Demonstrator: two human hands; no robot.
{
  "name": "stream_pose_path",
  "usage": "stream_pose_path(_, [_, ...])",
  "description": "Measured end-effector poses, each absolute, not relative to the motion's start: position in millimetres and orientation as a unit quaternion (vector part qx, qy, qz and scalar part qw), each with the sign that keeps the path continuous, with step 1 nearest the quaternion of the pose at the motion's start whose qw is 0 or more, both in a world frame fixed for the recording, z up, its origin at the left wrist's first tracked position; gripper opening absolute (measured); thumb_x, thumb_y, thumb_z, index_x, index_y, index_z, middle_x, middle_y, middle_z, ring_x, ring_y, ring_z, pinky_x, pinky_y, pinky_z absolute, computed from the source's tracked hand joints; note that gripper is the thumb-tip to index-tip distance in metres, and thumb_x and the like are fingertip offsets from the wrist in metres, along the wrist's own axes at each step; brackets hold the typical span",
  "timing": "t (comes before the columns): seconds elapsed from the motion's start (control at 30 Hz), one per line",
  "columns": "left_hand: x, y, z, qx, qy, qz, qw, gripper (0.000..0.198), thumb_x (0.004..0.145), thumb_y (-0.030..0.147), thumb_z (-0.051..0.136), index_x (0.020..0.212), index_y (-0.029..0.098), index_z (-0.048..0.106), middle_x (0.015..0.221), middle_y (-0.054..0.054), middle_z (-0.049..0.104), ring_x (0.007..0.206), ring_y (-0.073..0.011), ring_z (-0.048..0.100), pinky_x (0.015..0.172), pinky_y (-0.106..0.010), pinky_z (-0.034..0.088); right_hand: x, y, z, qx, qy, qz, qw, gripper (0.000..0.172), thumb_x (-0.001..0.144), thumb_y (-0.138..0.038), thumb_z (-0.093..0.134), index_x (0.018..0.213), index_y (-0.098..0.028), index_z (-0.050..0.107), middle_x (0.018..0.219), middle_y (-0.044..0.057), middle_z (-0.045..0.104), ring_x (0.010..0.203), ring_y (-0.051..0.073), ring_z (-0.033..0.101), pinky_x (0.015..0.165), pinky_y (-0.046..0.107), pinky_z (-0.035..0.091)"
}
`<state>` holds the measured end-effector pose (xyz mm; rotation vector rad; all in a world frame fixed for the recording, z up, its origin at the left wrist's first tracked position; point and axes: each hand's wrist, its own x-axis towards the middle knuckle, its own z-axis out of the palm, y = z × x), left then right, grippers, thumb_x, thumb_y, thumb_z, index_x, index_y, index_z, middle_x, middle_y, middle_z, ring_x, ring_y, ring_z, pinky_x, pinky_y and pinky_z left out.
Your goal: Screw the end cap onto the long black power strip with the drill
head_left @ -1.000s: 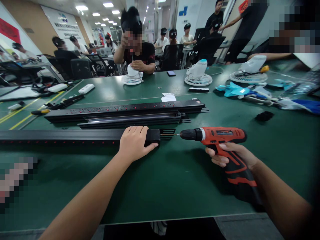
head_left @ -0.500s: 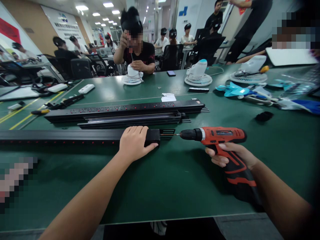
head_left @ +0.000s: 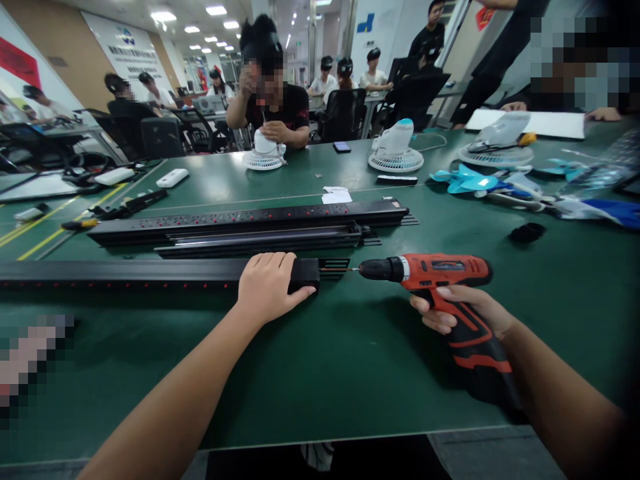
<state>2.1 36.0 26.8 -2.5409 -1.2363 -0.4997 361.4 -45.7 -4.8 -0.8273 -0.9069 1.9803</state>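
Observation:
A long black power strip with small red dots along its near side lies across the table, running off to the left. My left hand is wrapped over its right end, thumb along the near edge, gripping it from above. In my right hand is a red and black cordless drill, held by its handle and pointing left. Its long thin bit reaches to the end of the strip, beside a slotted black bracket. Whether the tip sits in a screw is hidden.
Behind lie another power strip and a black rail. White fan parts, blue fan blades and a black piece are on the green table. A co-worker sits opposite, working on a fan.
My hands, the drill and the power strip look unmoved. At the far right, the white board by another person has shifted left and lies flatter. A standing person's arm at the top right has moved.

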Motion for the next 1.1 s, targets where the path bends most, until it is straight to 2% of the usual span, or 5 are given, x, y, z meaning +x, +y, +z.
stream_pose_path(0.47, [2.0, 36.7, 25.2, -0.876, -0.431, -0.167, 0.138, 0.056, 0.087, 0.066, 0.050, 0.113, 0.018, 0.059, 0.102, -0.011, 0.068, 0.098, -0.0300, 0.062, 0.089, -0.043, 0.042, 360.9, -46.5, -4.2, -0.289, -0.349, 0.796, 0.401, 0.025, 0.084, -0.032, 0.066, 0.091, -0.010, 0.073, 0.072, 0.003, 0.056, 0.050, 0.008, 0.039, 0.051, 0.021, 0.046])
stream_pose_path(0.87, [1.9, 36.3, 26.3, -0.876, -0.429, -0.171, 0.141, 0.055, 0.087, 0.065, 0.051, 0.112, 0.017, 0.059, 0.100, -0.011, 0.068, 0.097, -0.0300, 0.062, 0.089, -0.043, 0.044, 357.9, -47.1, -3.1, -0.273, -0.363, 0.793, 0.406, 0.028, 0.087, -0.036, 0.064, 0.091, -0.010, 0.073, 0.074, 0.003, 0.055, 0.049, 0.007, 0.034, 0.050, 0.022, 0.045])
stream_pose_path(1.1, [2.6, 35.7, 26.3, -0.876, -0.428, -0.179, 0.136, 0.054, 0.087, 0.065, 0.052, 0.112, 0.018, 0.060, 0.101, -0.012, 0.068, 0.098, -0.0314, 0.063, 0.089, -0.045, 0.044, 357.7, -45.8, -2.4, -0.280, -0.367, 0.792, 0.398, 0.028, 0.087, -0.038, 0.064, 0.090, -0.011, 0.072, 0.068, 0.002, 0.054, 0.048, 0.008, 0.036, 0.050, 0.022, 0.045])
